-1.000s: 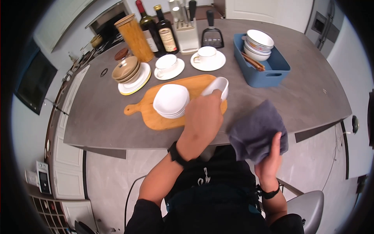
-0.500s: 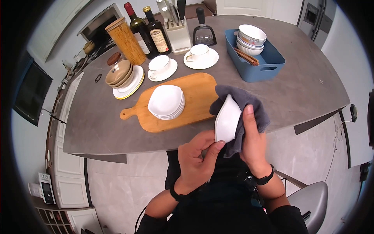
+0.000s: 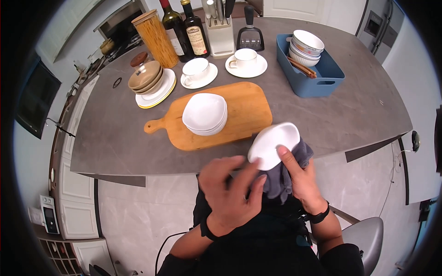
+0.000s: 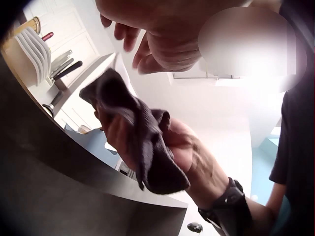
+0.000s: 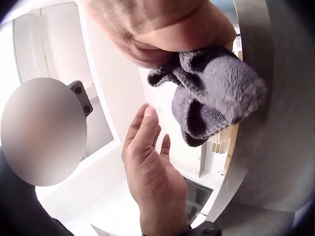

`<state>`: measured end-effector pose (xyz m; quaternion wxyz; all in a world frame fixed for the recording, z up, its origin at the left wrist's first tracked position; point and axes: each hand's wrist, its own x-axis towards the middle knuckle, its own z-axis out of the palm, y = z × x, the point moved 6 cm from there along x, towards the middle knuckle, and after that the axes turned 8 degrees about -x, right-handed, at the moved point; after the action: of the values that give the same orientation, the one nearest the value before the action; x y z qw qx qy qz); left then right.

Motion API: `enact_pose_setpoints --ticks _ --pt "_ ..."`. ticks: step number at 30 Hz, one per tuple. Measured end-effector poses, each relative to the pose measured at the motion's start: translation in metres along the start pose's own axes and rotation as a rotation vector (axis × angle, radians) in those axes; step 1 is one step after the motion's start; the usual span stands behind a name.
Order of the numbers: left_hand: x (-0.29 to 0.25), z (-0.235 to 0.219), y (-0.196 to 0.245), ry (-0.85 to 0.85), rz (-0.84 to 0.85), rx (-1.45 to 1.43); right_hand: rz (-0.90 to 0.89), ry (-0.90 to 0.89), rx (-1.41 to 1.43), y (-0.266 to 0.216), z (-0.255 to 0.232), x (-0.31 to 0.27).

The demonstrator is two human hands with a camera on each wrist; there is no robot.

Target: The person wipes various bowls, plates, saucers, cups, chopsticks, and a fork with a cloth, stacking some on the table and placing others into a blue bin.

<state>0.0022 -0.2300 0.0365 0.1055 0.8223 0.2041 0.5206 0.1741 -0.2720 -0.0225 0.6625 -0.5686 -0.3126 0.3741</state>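
A white, dish-like bowl (image 3: 275, 143) is tilted above the table's front edge. My right hand (image 3: 305, 185) grips it with the thumb on its face and a grey cloth (image 3: 278, 182) behind it. Blurred in the head view, my left hand (image 3: 230, 195) hovers at the bowl's lower left with fingers spread; whether a fingertip touches it I cannot tell. In the right wrist view the left hand (image 5: 156, 172) is apart from the cloth (image 5: 224, 91). Several similar white bowls (image 3: 205, 112) are stacked on a wooden board (image 3: 248, 106).
Behind the board stand two white cups (image 3: 195, 69) on saucers, a knife block (image 3: 221, 39), bottles (image 3: 196, 37) and a pasta jar (image 3: 156, 39). Brown bowls (image 3: 146, 77) rest on plates at left. A blue basket (image 3: 317, 87) at right holds bowls and brown sticks.
The bowl came off the board's right end to the cloth and has since turned to a flatter tilt. My left hand, which pinched its lower end, has loosened and moved left.
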Motion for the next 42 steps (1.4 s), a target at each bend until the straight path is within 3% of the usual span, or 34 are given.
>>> enact_pose_setpoints --ticks 1,3,4,5,7,9,11,13,15,17,21,23,24,25,27,29,31,32,34,37,42 --pt "0.002 0.0 0.003 -0.002 -0.005 -0.006 0.007 -0.034 -0.096 0.001 -0.003 -0.002" --pt "0.005 0.007 -0.016 0.022 -0.5 -0.628 0.066 -0.065 -0.182 -0.004 -0.003 -0.008" --pt "-0.005 0.019 -0.029 -0.189 -0.44 -0.677 0.055 -0.174 -0.331 -0.007 0.001 -0.01" --pt "-0.014 0.026 -0.036 -0.244 -0.567 -0.753 0.038 -0.284 -0.48 -0.008 0.007 -0.011" --pt "-0.03 0.026 -0.048 -0.349 -0.968 -0.807 0.042 -0.272 -0.484 -0.012 0.007 -0.012" --pt "-0.039 0.029 -0.053 -0.3 -1.034 -0.924 -0.062 0.094 -0.343 -0.025 -0.013 -0.015" --pt "-0.044 0.032 -0.052 -0.259 -1.1 -1.043 -0.107 0.159 -0.42 -0.032 -0.019 -0.016" --pt "-0.05 0.04 -0.046 -0.24 -1.294 -1.304 -0.929 -0.065 -0.813 -0.065 0.021 -0.03" --pt "-0.061 0.044 -0.046 -0.176 -1.265 -1.559 -0.86 -0.368 -1.201 -0.062 0.057 -0.038" --pt "-0.045 0.037 -0.043 -0.131 -1.273 -1.414 -0.866 -0.412 -1.18 -0.039 0.064 -0.042" --pt "-0.029 0.02 -0.049 -0.039 -1.185 -1.216 -0.884 -0.437 -1.062 -0.037 0.066 -0.05" --pt "-0.019 0.005 -0.054 -0.27 -0.958 -0.987 -0.746 -0.46 -0.676 -0.045 0.056 -0.047" --pt "-0.007 -0.004 -0.052 -0.269 -0.877 -0.832 -0.734 -0.451 -0.493 -0.046 0.05 -0.045" --pt "0.004 -0.009 -0.067 -0.174 -0.546 -0.615 -0.738 -0.452 -0.492 -0.05 0.044 -0.05" --pt "0.027 -0.031 -0.069 -0.141 -0.973 -0.764 -0.251 -0.335 -0.226 -0.037 0.02 -0.052" --pt "0.058 -0.048 -0.091 -0.015 -0.879 -0.527 -0.26 -0.113 -0.181 -0.03 0.006 -0.049" --pt "0.081 -0.042 -0.143 -0.043 -0.581 -0.498 -0.125 0.048 -0.264 -0.032 -0.009 -0.038" --pt "0.092 -0.045 -0.155 -0.038 -0.58 -0.497 -0.132 0.071 -0.28 -0.036 -0.014 -0.029" --pt "0.097 -0.03 -0.175 -0.298 -0.836 -0.499 -0.162 0.121 -0.319 -0.044 -0.026 -0.008" --pt "0.098 -0.013 -0.184 -0.402 -0.883 -0.589 -0.232 0.151 -0.394 -0.065 -0.039 0.022" --pt "0.094 -0.006 -0.193 -0.385 -0.857 -0.551 -0.356 0.162 -0.628 -0.078 -0.05 0.076"
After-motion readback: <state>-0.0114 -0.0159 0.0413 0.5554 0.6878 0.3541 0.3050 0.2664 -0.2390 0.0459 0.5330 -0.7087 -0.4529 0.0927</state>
